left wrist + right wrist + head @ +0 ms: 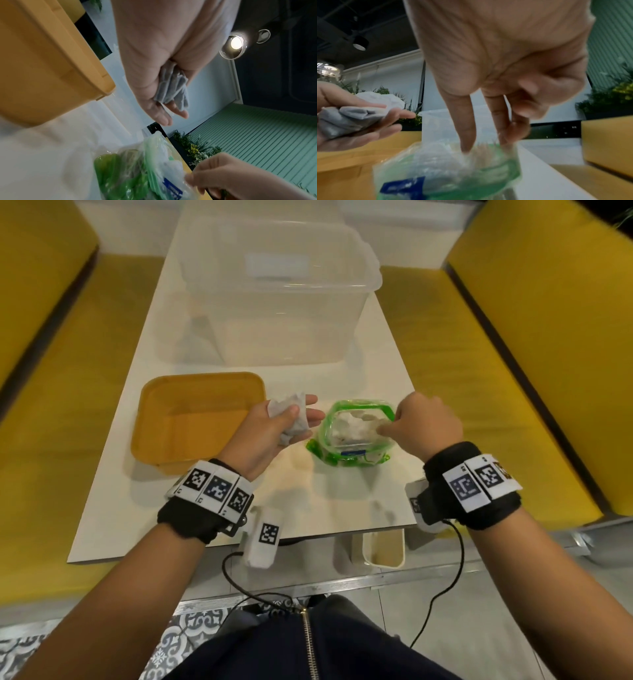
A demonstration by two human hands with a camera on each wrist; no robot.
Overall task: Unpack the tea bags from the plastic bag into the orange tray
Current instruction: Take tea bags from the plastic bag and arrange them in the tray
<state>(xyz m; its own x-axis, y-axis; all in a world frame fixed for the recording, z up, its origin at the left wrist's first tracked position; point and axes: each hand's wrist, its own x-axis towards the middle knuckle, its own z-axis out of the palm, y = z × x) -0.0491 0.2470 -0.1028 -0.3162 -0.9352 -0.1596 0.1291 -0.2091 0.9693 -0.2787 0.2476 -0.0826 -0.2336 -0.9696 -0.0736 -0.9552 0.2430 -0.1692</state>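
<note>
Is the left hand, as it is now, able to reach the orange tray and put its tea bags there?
Probably yes. The left hand holds the tea bags right beside the orange tray, whose top is open, and nothing stands between them. The right hand is busy at the plastic bag on the other side.

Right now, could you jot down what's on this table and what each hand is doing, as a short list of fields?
left hand: holds a bunch of tea bags above the table
right hand: fingers reach into the plastic bag
plastic bag: open, green-edged, more tea bags inside
orange tray: left of the bag, nothing visible in it
clear bin: behind both
</note>
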